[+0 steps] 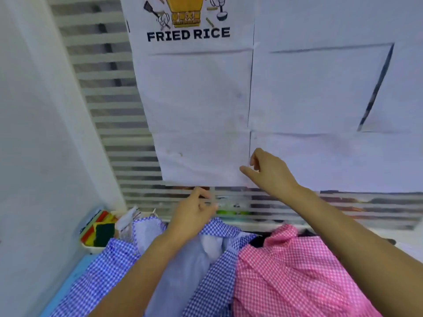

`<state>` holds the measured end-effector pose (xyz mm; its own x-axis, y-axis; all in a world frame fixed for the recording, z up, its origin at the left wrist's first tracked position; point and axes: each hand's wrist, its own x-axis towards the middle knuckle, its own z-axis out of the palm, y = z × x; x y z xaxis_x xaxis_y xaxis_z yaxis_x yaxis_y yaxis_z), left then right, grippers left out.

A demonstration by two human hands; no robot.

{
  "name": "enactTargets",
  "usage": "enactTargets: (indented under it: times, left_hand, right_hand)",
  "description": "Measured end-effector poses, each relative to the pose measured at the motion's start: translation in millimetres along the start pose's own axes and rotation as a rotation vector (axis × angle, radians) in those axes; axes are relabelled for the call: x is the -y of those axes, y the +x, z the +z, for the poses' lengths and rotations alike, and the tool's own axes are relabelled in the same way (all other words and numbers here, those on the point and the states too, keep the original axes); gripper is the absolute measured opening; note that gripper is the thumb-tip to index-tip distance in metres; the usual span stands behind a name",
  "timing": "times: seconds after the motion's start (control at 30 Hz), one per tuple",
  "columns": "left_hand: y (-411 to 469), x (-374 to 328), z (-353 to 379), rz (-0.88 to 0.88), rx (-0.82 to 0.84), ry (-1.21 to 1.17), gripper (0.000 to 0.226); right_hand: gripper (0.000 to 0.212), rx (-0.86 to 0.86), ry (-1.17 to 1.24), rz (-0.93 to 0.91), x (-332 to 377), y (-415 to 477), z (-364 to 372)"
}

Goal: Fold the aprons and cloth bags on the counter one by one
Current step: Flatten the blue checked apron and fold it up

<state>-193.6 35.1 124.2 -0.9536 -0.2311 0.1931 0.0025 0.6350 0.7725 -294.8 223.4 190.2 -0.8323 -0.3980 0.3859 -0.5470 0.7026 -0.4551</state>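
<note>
- The left hand (194,216) is raised over the heap, its fingers (207,203) curled in toward the palm; the blur there hides whether they pinch anything.
- Just under those fingers lies the blue checked apron (103,271), rumpled, running down along the left forearm to the light-blue table (66,287).
- The right hand (272,175) is higher and to the right. Its fingers (254,160) are bent and the thumb juts out to the left, with a gap between them; I cannot tell if they hold cloth.
- Right behind these fingers hangs a creased white cloth (196,99) printed FRIED RICE — its lower edge is level with the thumb.
- Below the right forearm, touching the blue apron, lies the pink checked apron (297,271), crumpled.
- Left of the left fingers — a tray of sponges (100,232).
</note>
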Motion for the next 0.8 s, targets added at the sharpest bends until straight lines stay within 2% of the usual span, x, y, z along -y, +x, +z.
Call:
enactTargets:
  times: [0.1,0.2,0.23,0.33,0.4,0.47,0.53,0.6,0.67,0.73,0.8]
  left_hand:
    - [-44.0,57.3,21.8,-0.144,0.137,0.102,0.038]
    - [-96.0,107.2,35.8,-0.338,0.167,0.361,0.097]
    - [-116.0,121.2,38.1,-0.449,0.155,0.458,0.109]
    - [-159.9,156.9,45.5,-0.758,0.139,0.566,0.123]
    - [-181.1,177.6,50.9,-0.882,0.185,0.577,0.131]
    - [-199.6,196.7,57.4,-0.890,0.303,0.599,0.124]
    - [-214.3,214.0,66.9,-0.839,0.396,0.654,0.096]
    - [-225.0,234.0,71.1,-0.774,0.284,0.607,0.051]
    - [-223.7,239.1,68.9,-0.686,0.135,0.422,0.020]
    - [-205.9,220.1,56.4,-0.707,0.002,0.114,0.018]
    - [-178.1,195.5,33.2,-0.749,-0.107,-0.179,0.025]
  right_hand:
    - [0.045,0.295,-0.022,0.124,-27.8,-50.0,47.5]
    - [0.080,0.504,-0.031,0.141,-36.5,-106.7,96.9]
    - [0.089,0.546,-0.012,0.119,-32.9,-126.4,113.8]
    - [0.105,0.616,-0.019,-0.006,-15.9,-167.9,155.1]
    - [0.111,0.682,-0.066,-0.079,-2.6,-184.6,181.5]
    - [0.117,0.767,-0.143,-0.130,6.4,-199.5,209.9]
    - [0.123,0.856,-0.255,-0.142,6.1,-218.1,237.0]
    - [0.124,0.933,-0.296,-0.099,1.5,-238.6,261.7]
    - [0.121,0.950,-0.257,-0.002,-5.6,-254.4,275.3]
    - [0.121,0.917,-0.196,0.101,-6.1,-259.3,282.9]
    - [0.119,0.803,-0.093,0.189,3.1,-253.5,293.5]
